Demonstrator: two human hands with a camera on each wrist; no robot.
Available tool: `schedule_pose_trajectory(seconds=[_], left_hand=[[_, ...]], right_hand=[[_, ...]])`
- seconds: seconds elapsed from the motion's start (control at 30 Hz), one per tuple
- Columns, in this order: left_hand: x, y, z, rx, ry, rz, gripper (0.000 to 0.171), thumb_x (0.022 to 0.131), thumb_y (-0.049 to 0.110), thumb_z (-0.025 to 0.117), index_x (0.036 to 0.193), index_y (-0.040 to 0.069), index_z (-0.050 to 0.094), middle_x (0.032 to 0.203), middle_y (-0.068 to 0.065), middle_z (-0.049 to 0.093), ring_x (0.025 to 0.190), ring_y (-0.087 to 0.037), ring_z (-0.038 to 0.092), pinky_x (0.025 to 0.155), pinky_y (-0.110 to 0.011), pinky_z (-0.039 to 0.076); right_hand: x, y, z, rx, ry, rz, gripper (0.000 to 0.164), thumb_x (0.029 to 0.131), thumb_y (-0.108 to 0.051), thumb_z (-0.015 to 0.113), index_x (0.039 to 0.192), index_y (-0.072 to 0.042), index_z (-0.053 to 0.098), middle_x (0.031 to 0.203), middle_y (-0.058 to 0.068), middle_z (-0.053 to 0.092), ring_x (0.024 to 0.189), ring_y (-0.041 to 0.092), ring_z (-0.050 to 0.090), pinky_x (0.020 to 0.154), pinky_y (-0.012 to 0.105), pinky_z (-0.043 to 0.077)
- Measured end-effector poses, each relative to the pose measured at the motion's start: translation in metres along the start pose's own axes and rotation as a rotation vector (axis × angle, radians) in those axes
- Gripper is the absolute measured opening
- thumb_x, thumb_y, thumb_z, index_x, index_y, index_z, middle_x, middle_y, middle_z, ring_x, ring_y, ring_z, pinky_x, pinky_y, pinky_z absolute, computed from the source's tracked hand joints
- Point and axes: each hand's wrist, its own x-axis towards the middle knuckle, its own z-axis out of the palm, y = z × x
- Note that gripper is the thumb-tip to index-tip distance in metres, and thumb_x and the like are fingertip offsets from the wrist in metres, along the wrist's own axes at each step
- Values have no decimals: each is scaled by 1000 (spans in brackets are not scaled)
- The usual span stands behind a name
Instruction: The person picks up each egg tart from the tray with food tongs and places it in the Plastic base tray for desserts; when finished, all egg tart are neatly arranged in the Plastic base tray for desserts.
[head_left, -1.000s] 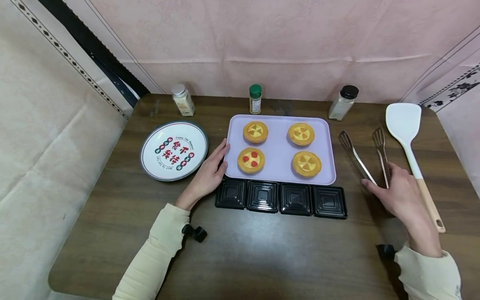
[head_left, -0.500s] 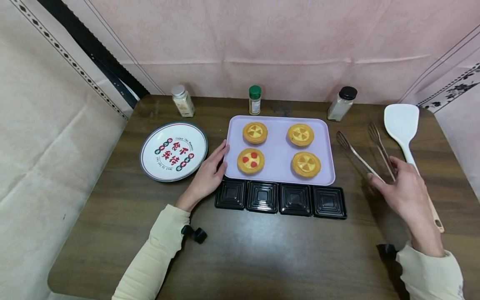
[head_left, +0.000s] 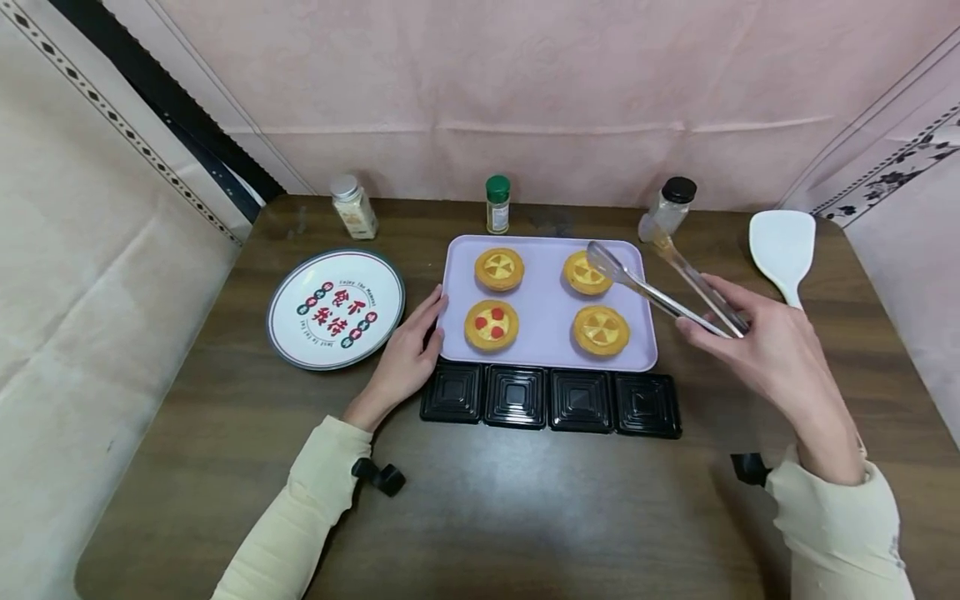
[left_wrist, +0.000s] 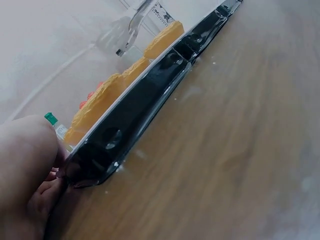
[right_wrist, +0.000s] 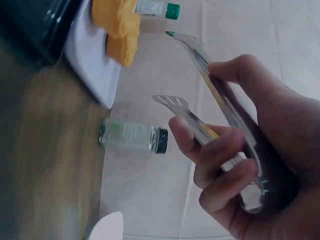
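Observation:
My right hand (head_left: 776,358) grips a pair of metal tongs (head_left: 654,296), thumb on one arm and curled fingers on the other. Their slotted tips stand apart; one overlaps the far-right tart (head_left: 583,277) in the head view. In the right wrist view the tongs (right_wrist: 222,100) are raised off the table. My left hand (head_left: 405,358) lies with extended fingers along the left edge of a lavender tray (head_left: 543,292). Several yellow tarts sit on it, including a red-dotted tart (head_left: 491,325) at front left. The tray's front edge overlaps a row of black square moulds (head_left: 547,400).
A round white plate (head_left: 337,287) with red lettering lies left of the tray. Along the back stand a white-capped jar (head_left: 355,208), a green-capped bottle (head_left: 498,207) and a black-capped jar (head_left: 667,208). At right lies a white spatula (head_left: 782,250), its handle behind my right hand.
My right hand has lifted the tongs from the table's right side and swung them left, toward the tray's right half. My left hand stays at the tray's edge. The head view has shifted slightly.

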Motion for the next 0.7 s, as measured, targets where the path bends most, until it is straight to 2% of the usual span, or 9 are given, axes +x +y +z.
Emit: schedule_pose_trajectory(seconds=[0.1,0.23,0.33,0.5,0.57,0.7], left_hand=[[-1,0,0,4,11,7,50,101,11,49,150,5,39,160,-4,26,143,-19,28,113,-42,26],[-1,-1,1,9,20,22,49,101,10,49,149,4,40,159,-5,26,142,-19,29,113,-42,27],[-2,-1,0,10,32,29,49,101,9,50,148,3,41,159,-5,27,142,-19,29,113,-42,27],[-3,-1,0,12,33,27,48,101,10,49,148,3,41,159,-5,27,142,-20,30,113,-42,28],[-3,-1,0,11,30,27,48,101,10,49,148,3,41,159,-5,27,142,-20,30,113,-42,28],[-2,-1,1,5,32,33,48,101,9,49,148,3,41,159,-6,28,142,-20,30,113,-42,28]], right_hand=[[5,-8,5,11,4,-26,62,81,-44,78,132,-14,62,80,6,69,77,29,61,61,44,40],[8,-14,10,22,26,-17,60,79,-49,78,126,-15,64,85,4,70,82,27,63,63,40,38],[7,-15,13,12,46,-26,57,78,-49,79,122,-15,67,81,1,70,73,23,60,57,35,36],[8,-15,17,-36,64,-42,59,75,-50,82,121,-14,71,54,-2,49,51,19,40,44,35,27],[8,-15,18,-54,58,-31,61,74,-51,82,121,-14,71,51,-2,40,50,19,36,43,36,25],[8,-16,20,-75,38,-18,61,75,-51,81,120,-12,72,51,-3,36,50,19,35,43,37,26]])
